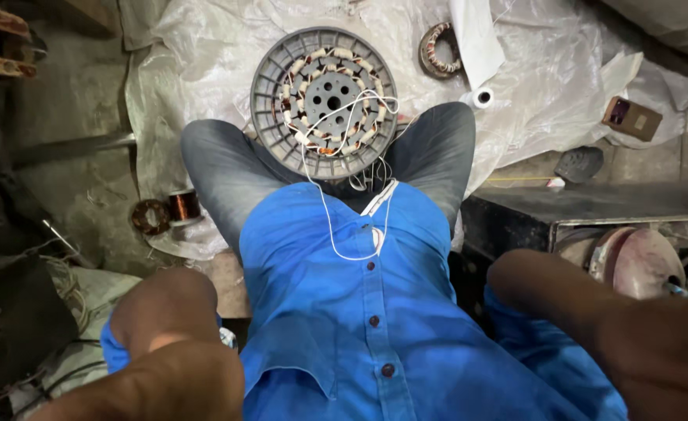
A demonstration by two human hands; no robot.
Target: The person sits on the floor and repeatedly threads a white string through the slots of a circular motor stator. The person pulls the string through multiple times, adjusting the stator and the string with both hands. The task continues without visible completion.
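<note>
Fingers of both hands out of view, grip untellable, one stator (324, 101) on lap, one copper spool (183, 206).

Shirt (344, 312): bright blue, button-front w/ placket down the centre, small dark round buttons (374, 320), 3 visible. Hem splits at the bottom, pale inner edge showing there. Sleeves (114, 343): short, same blue, rolled/bunched above the elbows; forearms bare below. Trousers (227, 175): grey-blue denim-type fabric, faded at the knees, darker in the folds. Both hands out of frame at the bottom edge, only arms showing. No watch, rings or gloves to be made out.
</note>
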